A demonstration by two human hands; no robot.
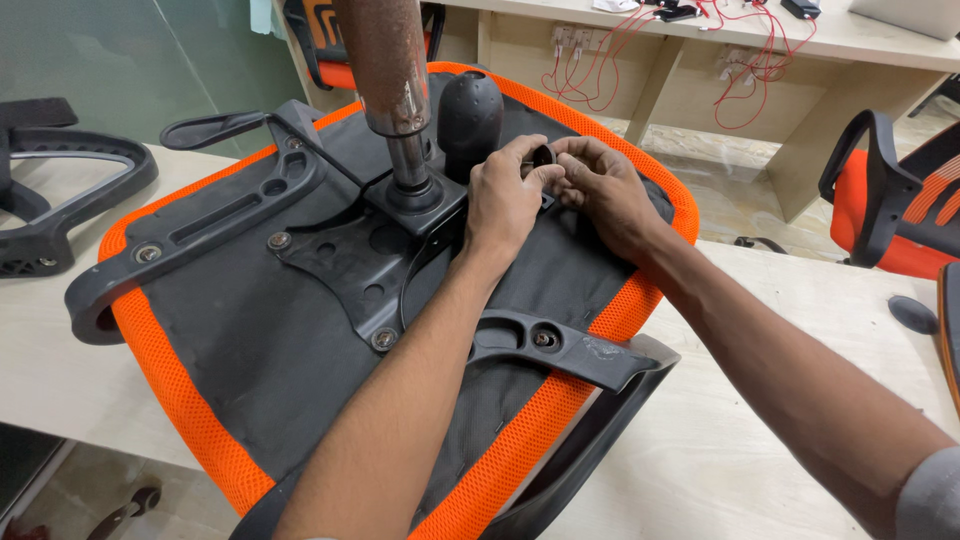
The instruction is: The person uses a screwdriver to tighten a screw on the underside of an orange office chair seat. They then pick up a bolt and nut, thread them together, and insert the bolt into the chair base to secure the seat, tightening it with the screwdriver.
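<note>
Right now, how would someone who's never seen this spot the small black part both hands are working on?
Find the upturned orange-edged seat on the table, then the rusty column rising from its middle plate. Just right of it stands a rounded black knob. The small part sits beside that knob, pinched between the left hand and right hand, far smaller than the knob.

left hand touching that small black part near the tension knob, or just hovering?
Touching. The head view shows the left hand with its fingertips pinched on the small black part, no gap; the right hand meets it from the other side.
</note>
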